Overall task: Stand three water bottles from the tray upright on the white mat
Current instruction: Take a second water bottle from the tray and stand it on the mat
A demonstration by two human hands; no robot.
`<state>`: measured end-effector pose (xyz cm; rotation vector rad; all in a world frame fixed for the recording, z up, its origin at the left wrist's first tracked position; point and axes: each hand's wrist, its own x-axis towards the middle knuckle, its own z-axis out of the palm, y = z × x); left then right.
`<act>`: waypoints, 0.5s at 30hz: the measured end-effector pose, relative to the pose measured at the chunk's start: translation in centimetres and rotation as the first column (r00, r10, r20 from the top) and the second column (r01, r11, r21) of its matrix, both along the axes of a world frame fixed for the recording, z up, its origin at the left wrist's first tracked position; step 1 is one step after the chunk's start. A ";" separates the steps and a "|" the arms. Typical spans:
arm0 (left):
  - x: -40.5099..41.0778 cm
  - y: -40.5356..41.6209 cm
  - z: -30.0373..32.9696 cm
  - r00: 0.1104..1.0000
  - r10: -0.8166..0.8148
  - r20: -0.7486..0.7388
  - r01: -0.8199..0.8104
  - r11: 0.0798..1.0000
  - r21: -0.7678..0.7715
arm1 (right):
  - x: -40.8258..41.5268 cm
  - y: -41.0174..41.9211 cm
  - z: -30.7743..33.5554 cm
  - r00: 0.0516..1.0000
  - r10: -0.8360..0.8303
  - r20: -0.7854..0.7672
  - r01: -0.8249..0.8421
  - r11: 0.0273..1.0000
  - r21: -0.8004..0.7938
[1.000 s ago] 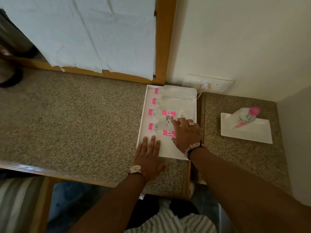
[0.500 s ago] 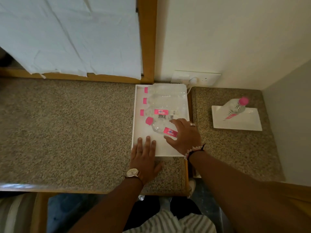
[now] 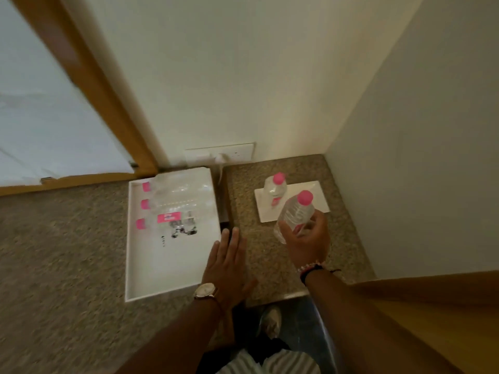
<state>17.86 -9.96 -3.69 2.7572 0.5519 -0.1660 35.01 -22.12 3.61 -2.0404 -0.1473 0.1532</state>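
My right hand (image 3: 306,242) is shut around a clear water bottle with a pink cap (image 3: 297,210), held tilted in the air just in front of the white mat (image 3: 314,191). One bottle (image 3: 275,188) stands upright on the mat's left part. On the white tray (image 3: 162,273) to the left lie three more bottles (image 3: 172,220) with their pink caps pointing left. My left hand (image 3: 225,265) rests flat, fingers apart, over the tray's right edge and the stone counter.
A wall socket with a white plug (image 3: 220,156) sits behind the gap between tray and mat. Walls close the corner behind and to the right of the mat. A wooden frame (image 3: 89,85) runs along the left.
My right hand lifted a bottle off the tray and carried it right, up to the mat. The view swung right. My left hand shifted to the tray's right edge.
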 end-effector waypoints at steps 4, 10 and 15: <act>6.5 -1.8 -1.4 0.997 -0.001 -0.077 0.001 1.000 0.005 | 6.0 -0.8 -1.7 0.999 -0.031 0.006 0.031 0.999 0.010; 11.8 -2.2 -4.0 0.989 0.043 -0.140 -0.040 0.999 0.024 | 11.5 1.5 -6.3 0.999 0.014 0.039 -0.013 0.999 -0.030; 12.5 -2.0 -5.2 0.984 0.058 -0.171 -0.057 0.998 0.009 | 12.3 3.1 -8.6 0.996 0.043 0.083 -0.040 0.998 -0.041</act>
